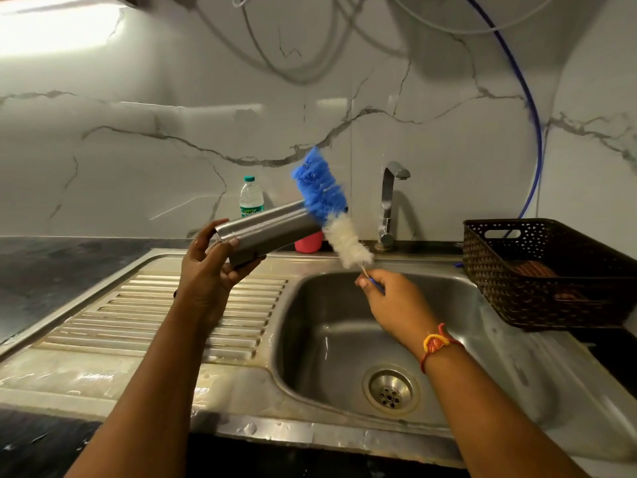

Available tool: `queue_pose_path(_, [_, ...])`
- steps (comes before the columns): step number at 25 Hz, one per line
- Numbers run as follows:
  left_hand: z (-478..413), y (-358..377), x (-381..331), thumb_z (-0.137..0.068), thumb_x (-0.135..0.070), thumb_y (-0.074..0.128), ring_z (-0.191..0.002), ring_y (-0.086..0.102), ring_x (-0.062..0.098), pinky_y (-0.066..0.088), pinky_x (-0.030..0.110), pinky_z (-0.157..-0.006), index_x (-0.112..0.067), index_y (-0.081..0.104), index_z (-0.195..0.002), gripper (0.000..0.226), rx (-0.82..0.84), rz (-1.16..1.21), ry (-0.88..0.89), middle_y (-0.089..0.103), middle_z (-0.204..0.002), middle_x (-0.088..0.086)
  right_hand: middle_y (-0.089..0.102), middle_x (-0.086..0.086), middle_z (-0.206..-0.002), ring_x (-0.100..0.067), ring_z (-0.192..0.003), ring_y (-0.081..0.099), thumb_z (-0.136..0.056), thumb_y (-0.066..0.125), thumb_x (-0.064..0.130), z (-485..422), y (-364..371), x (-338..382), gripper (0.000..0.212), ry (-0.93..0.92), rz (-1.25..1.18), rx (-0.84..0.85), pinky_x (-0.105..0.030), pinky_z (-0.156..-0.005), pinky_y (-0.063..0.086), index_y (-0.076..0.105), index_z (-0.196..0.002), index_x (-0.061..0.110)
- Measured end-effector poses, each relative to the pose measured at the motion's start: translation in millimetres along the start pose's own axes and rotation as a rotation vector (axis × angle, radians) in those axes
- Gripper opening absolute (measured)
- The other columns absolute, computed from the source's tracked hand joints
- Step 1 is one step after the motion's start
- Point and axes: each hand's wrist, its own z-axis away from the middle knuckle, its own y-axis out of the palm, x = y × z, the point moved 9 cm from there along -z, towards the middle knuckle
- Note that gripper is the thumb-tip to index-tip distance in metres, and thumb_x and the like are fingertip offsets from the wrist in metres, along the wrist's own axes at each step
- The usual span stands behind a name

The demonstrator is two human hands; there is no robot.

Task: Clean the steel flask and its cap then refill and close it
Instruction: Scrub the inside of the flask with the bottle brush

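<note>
Two hands busy: left hand [210, 267] grips flask [272, 225], right hand [389, 298] pinches brush [320, 191]; scrubbing step, next I must aim bristles inside.

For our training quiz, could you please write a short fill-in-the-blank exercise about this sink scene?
The left hand holds the steel ____.
The right hand pinches the brush, whose bristles are white and ____.
The basket stands to the ____ of the sink.
Missing words: flask; blue; right.
</note>
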Motion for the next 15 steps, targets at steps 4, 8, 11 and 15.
queue_pose_path(4, [-2,-14,-6,-0.099,-0.005,0.054,-0.128,0.056,0.044,0.058,0.051,-0.094,-0.021,0.058,-0.124,0.030,-0.017,0.122,-0.012,0.045,-0.146,0.021,0.060,0.005,-0.098,-0.007,-0.085,0.053,-0.102,0.049,0.029,1,3,-9,0.025,0.033,0.001,0.078,-0.020,-0.066,0.038,0.063,-0.123,0.024])
queue_pose_path(8, [-1,-8,3,-0.097,-0.003,0.055,-0.126,0.058,0.044,0.056,0.056,-0.095,-0.022,0.063,-0.119,0.030,0.029,0.029,-0.039,0.049,-0.144,0.019,0.062,0.001,-0.090,-0.003,-0.074,0.051,-0.102,0.049,0.029,-5,-2,-2,0.023,0.004,0.000,0.032,-0.016,-0.058,0.035,0.066,-0.115,0.022])
queue_pose_path(11, [-3,-19,3,-0.096,-0.004,0.060,-0.124,0.058,0.047,0.058,0.055,-0.092,-0.022,0.064,-0.118,0.029,-0.067,0.027,-0.031,0.049,-0.143,0.021,0.066,-0.003,-0.090,-0.006,-0.072,0.054,-0.102,0.048,0.030,-2,-22,-5,0.022,-0.018,0.033,-0.041,-0.016,-0.058,0.037,0.067,-0.111,0.023])
queue_pose_path(15, [-3,-16,2,-0.096,-0.006,0.060,-0.122,0.061,0.044,0.057,0.056,-0.094,-0.021,0.063,-0.123,0.031,-0.034,0.037,-0.030,0.049,-0.144,0.021,0.067,-0.003,-0.092,-0.016,-0.084,0.060,-0.102,0.048,0.030,-2,-41,-10,0.022,-0.028,-0.003,-0.123,-0.015,-0.060,0.038,0.068,-0.110,0.023])
